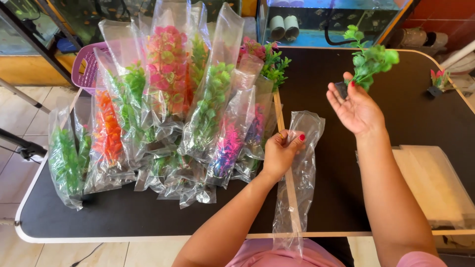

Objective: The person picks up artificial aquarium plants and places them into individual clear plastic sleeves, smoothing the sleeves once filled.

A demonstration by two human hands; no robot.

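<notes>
Palm-up right hand lifting green plant, left hand seemingly pinching bag

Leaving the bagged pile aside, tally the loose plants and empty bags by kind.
green plant, in the right hand: 1
small pink-and-green plant, near the right edge of the table: 1
empty clear bag, in the left hand: 1
Total: 3

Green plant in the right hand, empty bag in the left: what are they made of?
Green plant: looks like moulded plastic; uniform bright leaves with a slight sheen, on a small dark base, held in the right hand. Empty bag: thin clear plastic film, glossy; see-through, with crinkles and glare, pinched by the left hand.
</notes>
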